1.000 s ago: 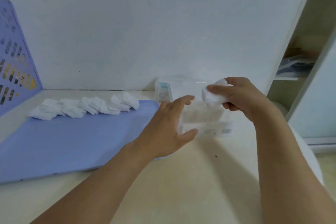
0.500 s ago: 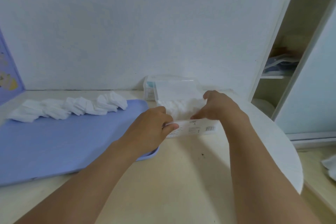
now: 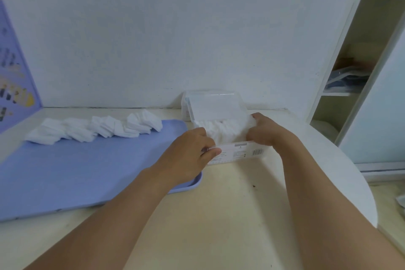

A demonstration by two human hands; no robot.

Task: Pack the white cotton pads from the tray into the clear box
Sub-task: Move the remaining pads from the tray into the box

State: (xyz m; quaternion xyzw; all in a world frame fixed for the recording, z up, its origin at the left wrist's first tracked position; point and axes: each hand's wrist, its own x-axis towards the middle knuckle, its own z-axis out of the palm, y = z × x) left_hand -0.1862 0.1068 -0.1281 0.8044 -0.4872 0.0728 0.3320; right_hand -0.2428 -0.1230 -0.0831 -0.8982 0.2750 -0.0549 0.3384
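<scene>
A clear box point(image 3: 238, 153) with a labelled front wall stands near the wall, its lid point(image 3: 213, 105) tipped open at the back. White cotton pads point(image 3: 221, 130) fill its inside. My left hand point(image 3: 190, 151) grips the box's front left corner, thumb on the rim. My right hand point(image 3: 265, 130) reaches inside at the right end, fingers curled down onto the pads there. A row of loose white cotton pads point(image 3: 94, 129) lies along the far edge of the blue tray point(image 3: 65, 173).
The tray lies to the left of the box on a cream table point(image 3: 219, 215) with a rounded right edge. A purple perforated panel point(image 3: 15, 76) stands at the far left. An open white cabinet point(image 3: 355, 61) with shelves is on the right.
My right hand brought a bunch of pads down into the box and now stays inside it. My left hand moved from hovering over the box to gripping its front left corner.
</scene>
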